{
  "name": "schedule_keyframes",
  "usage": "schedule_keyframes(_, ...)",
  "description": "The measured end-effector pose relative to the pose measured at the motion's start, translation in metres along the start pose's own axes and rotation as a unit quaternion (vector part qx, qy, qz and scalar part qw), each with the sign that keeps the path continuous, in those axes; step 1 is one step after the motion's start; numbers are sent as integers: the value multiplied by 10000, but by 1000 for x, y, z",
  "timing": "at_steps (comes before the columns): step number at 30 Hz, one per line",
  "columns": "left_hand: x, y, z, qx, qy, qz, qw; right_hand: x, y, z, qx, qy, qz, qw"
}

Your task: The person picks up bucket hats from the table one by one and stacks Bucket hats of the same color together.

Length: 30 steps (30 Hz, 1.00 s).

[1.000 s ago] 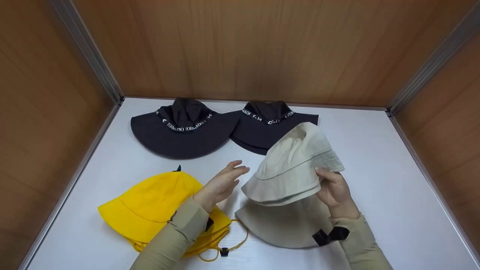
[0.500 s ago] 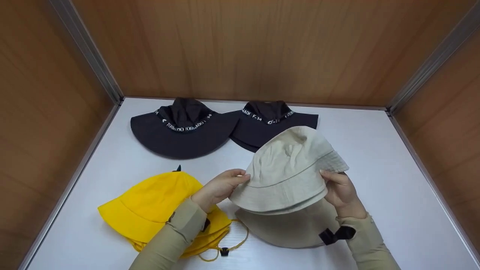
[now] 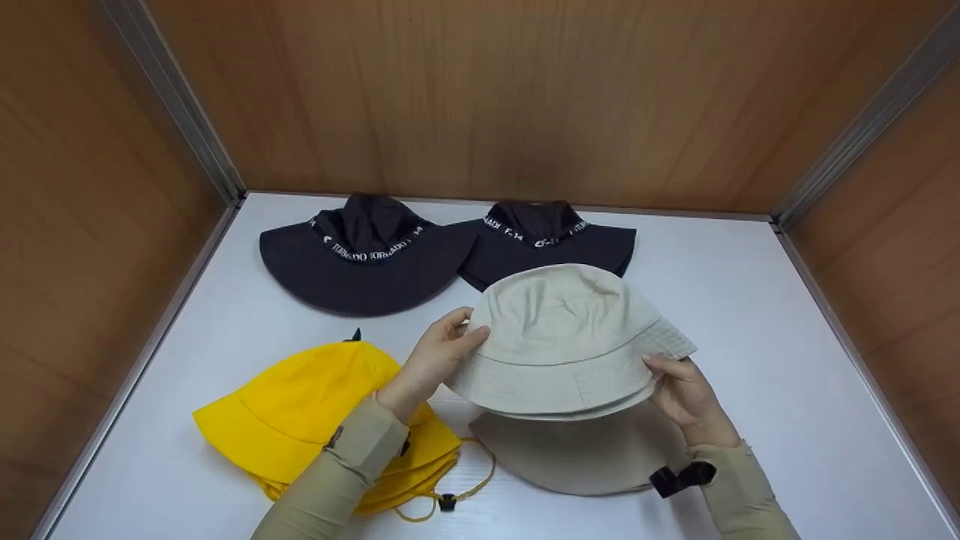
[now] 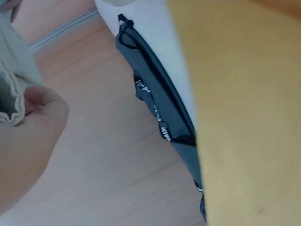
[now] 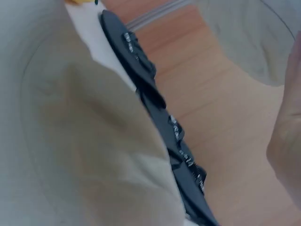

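A pale beige bucket hat is held up between both hands, crown upward. My left hand pinches its left side, thumb over the brim; the left wrist view shows the folded brim edge in the left hand. On the other side my right hand grips the brim, thumb on top. Below it a darker beige hat lies on the table, its crown hidden behind the held one. Stacked yellow hats lie under and beside the left forearm.
Black wide-brimmed hats with white lettering, one at the back left and others at the back centre, lie along the rear of the white table. A yellow cord with a black toggle trails from the yellow stack. Wood-grain panels enclose the table.
My left hand has come in from an open pose and taken hold of the pale hat's left side. The hat has turned more level and its crown has spread wider.
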State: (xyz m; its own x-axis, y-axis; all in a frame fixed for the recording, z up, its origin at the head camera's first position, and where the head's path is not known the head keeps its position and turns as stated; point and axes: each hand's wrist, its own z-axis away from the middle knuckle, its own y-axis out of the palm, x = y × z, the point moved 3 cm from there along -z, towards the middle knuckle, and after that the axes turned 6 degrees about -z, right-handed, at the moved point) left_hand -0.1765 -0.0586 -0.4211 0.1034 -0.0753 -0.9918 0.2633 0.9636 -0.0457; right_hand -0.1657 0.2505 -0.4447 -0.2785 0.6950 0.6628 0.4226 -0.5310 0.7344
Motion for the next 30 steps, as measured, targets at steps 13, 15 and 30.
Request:
schedule_keyframes(13,-33,14,23,662,1339,603,9869,-30,-27,-4,-1473,860,1406,9753)
schedule_keyframes(15,-37,16,27,736,1418,632,9851,-29,-30,-8,-1959,689,1644,9643)
schedule_keyframes(30,-46,18,43,1053,1669,587,9786,-39,-3,-27,633,1594,3214,9313)
